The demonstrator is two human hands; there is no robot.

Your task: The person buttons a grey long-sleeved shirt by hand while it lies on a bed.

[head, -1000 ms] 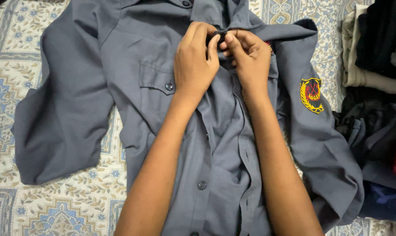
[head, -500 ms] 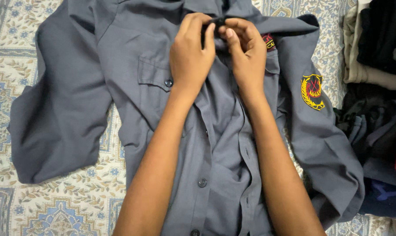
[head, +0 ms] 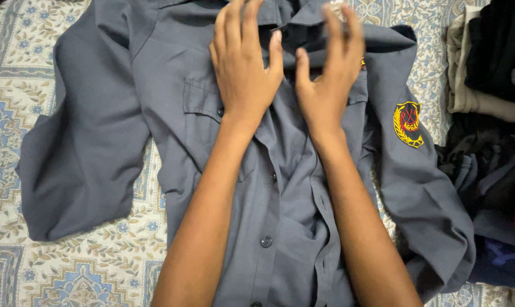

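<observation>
A patterned bedspread (head: pixel 69 267) in blue and cream covers the bed, its edges cut off on every side of the head view. Spread across it lies a grey-blue uniform shirt (head: pixel 155 85), front up, its collar running out of the top of the view and its hem lost under the person's forearms at the bottom. The shirt's sleeve on the picture's left (head: pixel 81 165) lies flat and bent on the bedspread; the sleeve on the right carries a yellow, red and black embroidered badge (head: pixel 408 124), and its cuff end bunches near the lower right corner. A pile of dark and beige clothes (head: pixel 491 85) sits just beside that sleeve, cut off by the right edge; its separate garments are hard to tell apart.

Both forearms reach up the middle of the shirt and hide most of the button placket. The left hand (head: pixel 243 68) lies palm down, fingers spread and straight, resting on the chest by the flap pocket (head: pixel 203 99); its grip is fully open and has hold of nothing. The right hand (head: pixel 326 79) is raised slightly, fingers spread and blurred, its grip likewise open and empty; whether it touches the cloth cannot be told. 2 dark buttons (head: pixel 265 241) show between the forearms.
</observation>
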